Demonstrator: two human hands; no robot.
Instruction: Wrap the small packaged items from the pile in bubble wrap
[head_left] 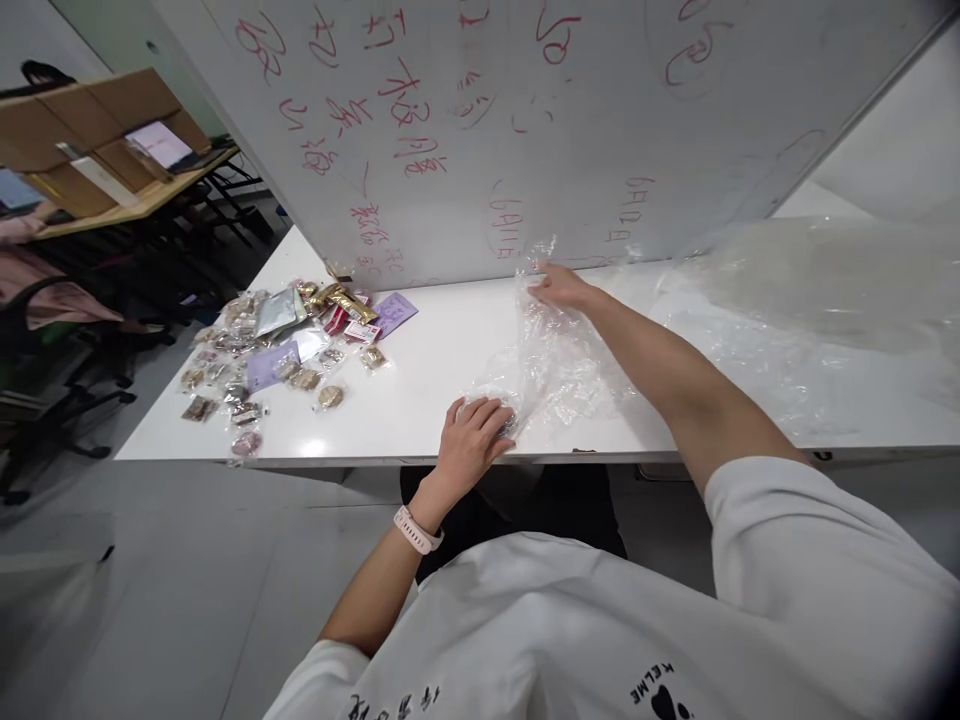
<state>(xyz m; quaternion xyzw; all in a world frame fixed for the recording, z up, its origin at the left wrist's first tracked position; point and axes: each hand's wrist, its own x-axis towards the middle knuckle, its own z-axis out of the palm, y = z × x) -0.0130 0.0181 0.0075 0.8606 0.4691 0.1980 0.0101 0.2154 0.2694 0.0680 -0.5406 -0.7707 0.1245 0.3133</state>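
Crinkled clear plastic film (559, 365) lies in front of me near the table's front edge, part of it lifted upright. My right hand (562, 287) is closed on the film's raised upper edge, with the arm stretched toward the whiteboard. Low on the film, close to the table edge, my left hand (474, 440) curls its fingers over a bunched part. Something small and darker shows by its fingertips, mostly hidden. A pale pink watch band (418, 530) circles the left wrist.
Several small wrapped packets (304, 378) are heaped on the left of the white table (442, 330). More clear plastic sheeting (795, 370) spreads over the right side. A whiteboard (555, 150) with red writing stands behind. Another desk with cardboard boxes (97, 130) is far left, a person beside it.
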